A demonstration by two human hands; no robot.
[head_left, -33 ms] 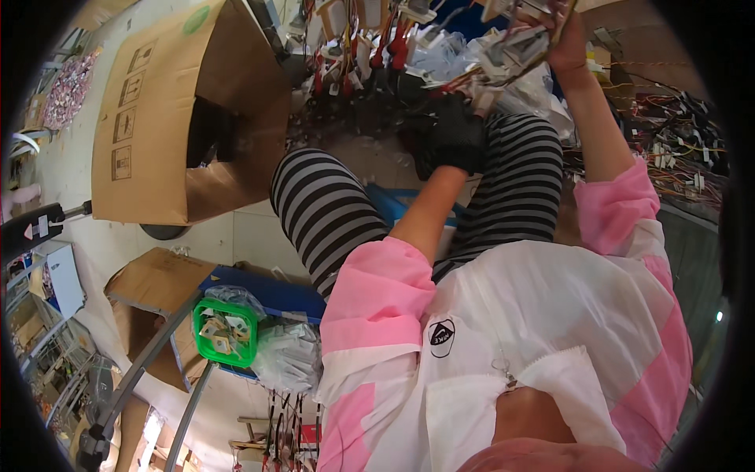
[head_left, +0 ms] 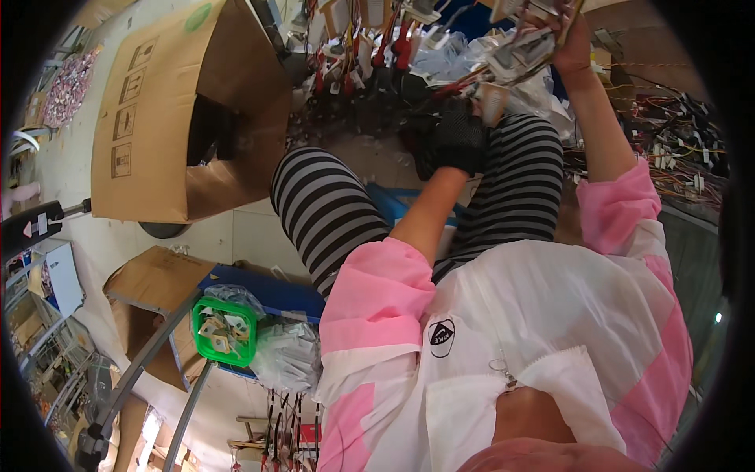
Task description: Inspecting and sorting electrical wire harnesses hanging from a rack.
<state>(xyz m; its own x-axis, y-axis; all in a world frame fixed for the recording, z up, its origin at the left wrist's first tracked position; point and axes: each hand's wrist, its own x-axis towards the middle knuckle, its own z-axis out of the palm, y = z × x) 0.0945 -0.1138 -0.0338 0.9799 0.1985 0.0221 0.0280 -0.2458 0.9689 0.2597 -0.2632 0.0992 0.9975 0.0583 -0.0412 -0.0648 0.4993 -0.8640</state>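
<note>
Changed from the earlier frame: beige block (head_left: 494, 104) now turned to present a broad face instead of a narrow one; mesh weave of the black glove (head_left: 460, 151) on the left hand (head_left: 458, 135) now distinct; right hand (head_left: 573, 51) shifted slightly rightward and down. Printed carton (head_left: 145, 118) and green basket (head_left: 225, 358) unchanged in position.

Location: wired-module bundle (head_left: 521, 57) at upper right of the view, between both hands, in front of clear plastic bags (head_left: 543, 98).

Relative to fingers: bundle immediately left of the right hand, upper wires inside the curled right fingers; beige block just right of the left fingertips. Right fingers closed around the wires, tips blurred near the upper edge. Left fingers bent inward; cannot tell whether pinching the block or only beside it.

Orientation: bundle's long axis slanting from lower left to upper right; red wires (head_left: 465, 81) trailing leftward. Block's long axis near vertical, lower end toward the striped right trouser leg (head_left: 525, 145).
</note>
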